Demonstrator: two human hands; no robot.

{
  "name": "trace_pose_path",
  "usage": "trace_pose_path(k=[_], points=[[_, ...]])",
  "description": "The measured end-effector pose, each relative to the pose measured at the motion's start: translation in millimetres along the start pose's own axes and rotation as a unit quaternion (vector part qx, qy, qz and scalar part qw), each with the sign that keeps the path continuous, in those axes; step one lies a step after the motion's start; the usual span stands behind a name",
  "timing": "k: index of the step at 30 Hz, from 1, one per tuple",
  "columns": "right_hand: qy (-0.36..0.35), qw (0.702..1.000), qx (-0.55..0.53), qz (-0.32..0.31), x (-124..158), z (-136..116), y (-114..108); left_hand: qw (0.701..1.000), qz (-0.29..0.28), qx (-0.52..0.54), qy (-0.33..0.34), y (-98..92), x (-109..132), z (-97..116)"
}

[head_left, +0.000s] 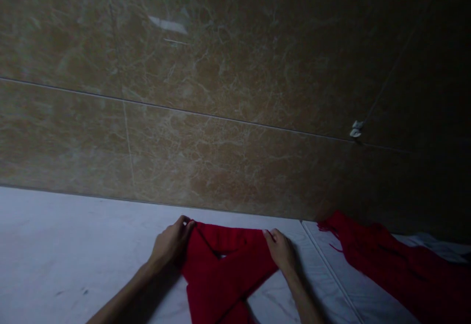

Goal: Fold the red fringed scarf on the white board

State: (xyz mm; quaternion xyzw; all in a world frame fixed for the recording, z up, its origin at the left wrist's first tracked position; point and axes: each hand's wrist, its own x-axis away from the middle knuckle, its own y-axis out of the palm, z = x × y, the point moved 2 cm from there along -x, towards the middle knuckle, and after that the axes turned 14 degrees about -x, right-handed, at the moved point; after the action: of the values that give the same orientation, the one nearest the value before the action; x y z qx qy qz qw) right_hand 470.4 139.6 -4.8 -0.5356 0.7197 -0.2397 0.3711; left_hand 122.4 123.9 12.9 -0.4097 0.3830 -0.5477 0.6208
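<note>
1. Left of your left hand (pixel 170 243), you can pass over the white surface (pixel 73 245).
2. Between your hands, red fabric (pixel 228 277) blocks you.
3. Rightward, you have a gap between your right hand (pixel 282 249) and the second red cloth (pixel 390 265).

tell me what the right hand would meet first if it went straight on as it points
Probably the brown tiled wall: the right hand, holding the red cloth, points forward and left, with a strip of the white surface between. Depth is hard to judge in this dim view.
</note>
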Motion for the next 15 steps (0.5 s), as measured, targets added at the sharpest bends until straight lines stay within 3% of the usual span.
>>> trace_pose_path(k=[2, 4, 6, 8, 11, 13, 15], points=[[-0.005, 1.0, 0.005, 0.008, 0.1, -1.4, -0.6, 0.996, 0.003, -0.093, -0.008, -2.2, 1.0, 0.7], [-0.023, 0.999, 0.009, 0.023, 3.1, -8.2, -0.5, 0.987, 0.063, -0.15, 0.018, -4.5, 2.3, 4.7], [-0.059, 0.998, 0.007, 0.029, 10.6, -20.5, 1.0, 0.972, 0.13, -0.177, 0.089, -4.0, 4.4, 11.4], [-0.12, 0.993, 0.004, -0.005, 23.4, -36.6, 4.5, 0.951, 0.144, -0.181, 0.203, 2.4, 8.1, 18.2], [-0.18, 0.977, 0.002, -0.111, 45.8, -56.1, 10.4, 0.92, 0.099, -0.175, 0.336, 24.0, 14.6, 17.1], [-0.184, 0.971, -0.009, -0.152, 53.0, -58.3, 8.5, 0.916, 0.093, -0.171, 0.35, 43.8, 13.4, 5.5], [-0.175, 0.975, -0.006, -0.138, 49.1, -48.4, -6.8, 0.909, 0.138, -0.152, 0.364, 63.6, 5.9, -9.3]])
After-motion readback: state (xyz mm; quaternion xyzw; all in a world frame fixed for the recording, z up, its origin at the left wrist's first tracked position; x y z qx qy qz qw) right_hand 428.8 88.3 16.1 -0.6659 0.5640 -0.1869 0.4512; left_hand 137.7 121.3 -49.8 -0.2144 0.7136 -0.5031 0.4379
